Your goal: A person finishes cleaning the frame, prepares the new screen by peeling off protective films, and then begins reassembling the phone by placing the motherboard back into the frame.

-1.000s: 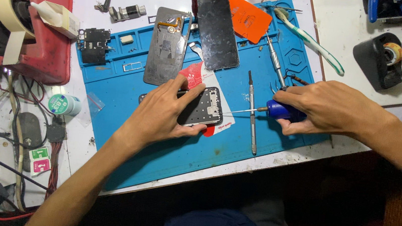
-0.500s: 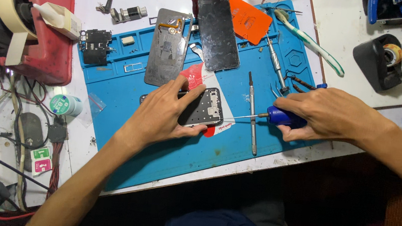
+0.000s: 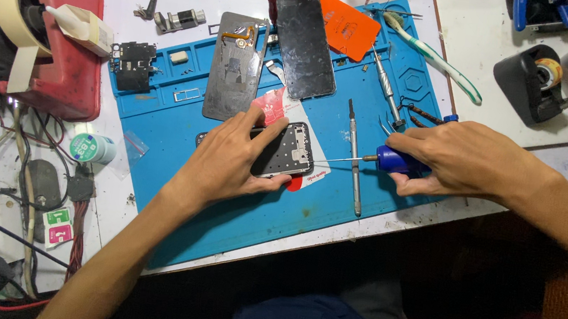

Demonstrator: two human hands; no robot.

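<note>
— 2 hands at work: the left hand (image 3: 227, 160) is clamped on an opened dark phone frame (image 3: 285, 151) lying on the blue silicone mat (image 3: 222, 209).
— And the right hand (image 3: 463, 161)?
— Closed around a blue-handled screwdriver (image 3: 396, 160), tip touching the frame's right edge

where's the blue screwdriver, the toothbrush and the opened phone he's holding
blue screwdriver (image 3: 396, 159), head view, on its blue handle
toothbrush (image 3: 442, 60), head view, mid handle
opened phone (image 3: 288, 154), head view, on its exposed inner frame
</note>
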